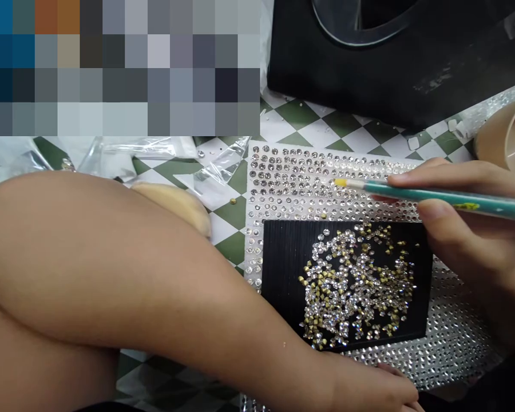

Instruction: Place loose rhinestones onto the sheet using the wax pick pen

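My right hand (467, 223) comes in from the right, its thumb and fingers closed round a teal pencil (446, 197) with a blunt yellow tip. The tip is over a sheet of clear rhinestones (283, 171) set in rows. On this sheet lies a black ridged tray (281, 269) holding many loose rhinestones (356, 286), some face up, others showing gold pointed backs. My left forearm crosses from the left, and my left hand (381, 383) rests low by the tray's near edge. Its fingers are mostly hidden.
A black box (347, 80) with a round opening stands at the back. To the right is a beige bowl (498, 137). Clear plastic bags (154, 146) and a tan rounded object (175, 206) lie on the checkered cloth (223, 220). The upper left is blurred out.
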`<state>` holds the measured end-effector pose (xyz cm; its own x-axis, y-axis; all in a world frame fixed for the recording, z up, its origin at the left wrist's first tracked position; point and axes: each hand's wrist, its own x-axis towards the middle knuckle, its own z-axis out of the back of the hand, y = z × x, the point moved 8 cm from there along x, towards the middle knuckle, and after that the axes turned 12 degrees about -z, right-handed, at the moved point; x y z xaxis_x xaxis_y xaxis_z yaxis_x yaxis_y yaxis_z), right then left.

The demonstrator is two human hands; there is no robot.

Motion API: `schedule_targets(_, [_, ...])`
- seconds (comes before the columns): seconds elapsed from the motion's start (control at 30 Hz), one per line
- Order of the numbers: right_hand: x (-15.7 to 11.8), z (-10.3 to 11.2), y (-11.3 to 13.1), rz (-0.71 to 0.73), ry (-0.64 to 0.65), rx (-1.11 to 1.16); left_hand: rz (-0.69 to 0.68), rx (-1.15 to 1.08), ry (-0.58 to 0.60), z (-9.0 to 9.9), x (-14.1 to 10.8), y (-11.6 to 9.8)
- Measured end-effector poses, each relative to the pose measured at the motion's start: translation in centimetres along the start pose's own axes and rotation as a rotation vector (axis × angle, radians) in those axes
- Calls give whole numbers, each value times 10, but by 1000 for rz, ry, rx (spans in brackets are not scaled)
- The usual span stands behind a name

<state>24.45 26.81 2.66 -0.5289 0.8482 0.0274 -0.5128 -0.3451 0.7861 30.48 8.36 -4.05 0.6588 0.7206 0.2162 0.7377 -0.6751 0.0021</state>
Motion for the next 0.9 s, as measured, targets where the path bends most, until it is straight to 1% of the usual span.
schedule_targets(0.07, [1,-2,1,30,-27,-42,40,-31,40,0,1,7])
schedule_targets(0.13, [2,-3,-1,19,-27,-68,49,-75,35,1,1,12])
schedule_targets(0.27, [1,-4,-5,5,-17,-77,5,-163,-32,4,-2,14])
schedule_targets(0.43, [0,-4,-7,4,-14,-67,-13,-241,-76,7,-3,14])
schedule_targets(0.6, [-1,-2,-5,48,-35,-3,14,-411,-117,9,-3,18])
schedule_targets(0.7, [-1,-2,-5,74,-34,2,-9,-471,-142,13,-6,22])
schedule_targets(0.77, [-1,-2,-6,87,-30,1,-10,-484,-138,17,-7,27])
schedule_targets(0.83, [-2,-4,-7,92,11,-3,7,-496,-119,20,-6,34])
schedule_targets(0.87, [-3,-6,-7,91,40,-3,4,-612,-118,21,-6,36])
schedule_targets(0.9, [-3,-7,-8,89,69,-7,-13,-805,-120,21,-5,36])
